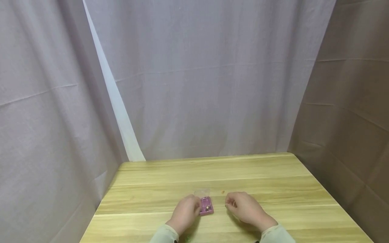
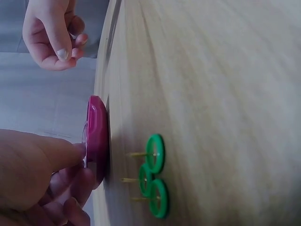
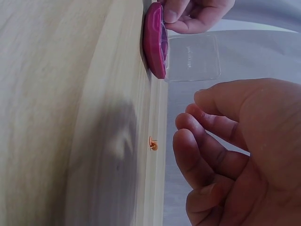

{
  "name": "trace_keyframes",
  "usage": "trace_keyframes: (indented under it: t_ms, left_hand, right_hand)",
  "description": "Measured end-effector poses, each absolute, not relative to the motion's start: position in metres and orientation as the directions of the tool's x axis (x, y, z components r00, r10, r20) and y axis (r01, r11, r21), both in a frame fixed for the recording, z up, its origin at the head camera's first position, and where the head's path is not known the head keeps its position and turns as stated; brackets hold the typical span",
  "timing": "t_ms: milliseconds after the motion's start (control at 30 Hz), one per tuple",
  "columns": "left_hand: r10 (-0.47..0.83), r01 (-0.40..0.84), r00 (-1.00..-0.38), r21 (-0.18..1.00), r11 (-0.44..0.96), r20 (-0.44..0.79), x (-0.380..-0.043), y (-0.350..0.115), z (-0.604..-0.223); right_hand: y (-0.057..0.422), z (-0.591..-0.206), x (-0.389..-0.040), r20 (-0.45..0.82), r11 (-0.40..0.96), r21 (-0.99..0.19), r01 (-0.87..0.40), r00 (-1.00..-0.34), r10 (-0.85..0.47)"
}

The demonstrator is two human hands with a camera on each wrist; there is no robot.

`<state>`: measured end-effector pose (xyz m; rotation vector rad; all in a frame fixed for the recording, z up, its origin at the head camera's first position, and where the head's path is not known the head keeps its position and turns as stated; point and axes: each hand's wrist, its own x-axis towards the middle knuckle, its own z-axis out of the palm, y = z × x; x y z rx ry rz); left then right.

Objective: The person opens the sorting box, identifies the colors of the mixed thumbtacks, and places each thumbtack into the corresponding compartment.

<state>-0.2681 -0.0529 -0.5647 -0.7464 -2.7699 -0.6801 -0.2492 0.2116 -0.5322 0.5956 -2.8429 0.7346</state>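
Note:
A small magenta compartment box (image 1: 206, 206) lies on the table with its clear lid (image 3: 194, 57) swung back, and a small dark-and-pale item sits in a near compartment. At its left edge my left hand (image 1: 184, 212) pinches the rim between thumb and fingers, seen close in the left wrist view. To the right of the box, my right hand (image 1: 244, 207) hovers above the table, fingers loosely bent and holding nothing. Beyond it lie small orange thumbtacks (image 3: 153, 144). Three green thumbtacks (image 2: 155, 176) with brass pins pointing up rest close to my left wrist.
The wooden table (image 1: 243, 172) ends at a far edge against a grey curtain (image 1: 206, 84). More curtain hangs along both sides. A pale gap (image 1: 113, 91) parts the curtain at the left.

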Motion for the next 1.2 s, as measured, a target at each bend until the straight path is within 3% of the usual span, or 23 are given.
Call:
trace_keyframes:
  t_ms: [367, 833, 1200]
  left_hand:
    - [0.426, 0.515, -0.856, 0.429, 0.742, 0.291, -0.259, -0.060, -0.559]
    - [0.417, 0.533, -0.844, 0.444, 0.720, 0.336, -0.235, -0.112, -0.559]
    - [0.458, 0.462, -0.876, 0.539, 0.704, 0.152, -0.210, -0.134, -0.558]
  right_hand:
    - [0.211, -0.533, -0.246, 0.227, 0.802, -0.439, -0.406, -0.913, -0.338]
    - [0.213, -0.535, -0.245, 0.212, 0.803, -0.441, -0.401, -0.916, -0.341]
    - [0.216, -0.533, -0.245, 0.187, 0.807, -0.452, -0.379, -0.925, -0.330]
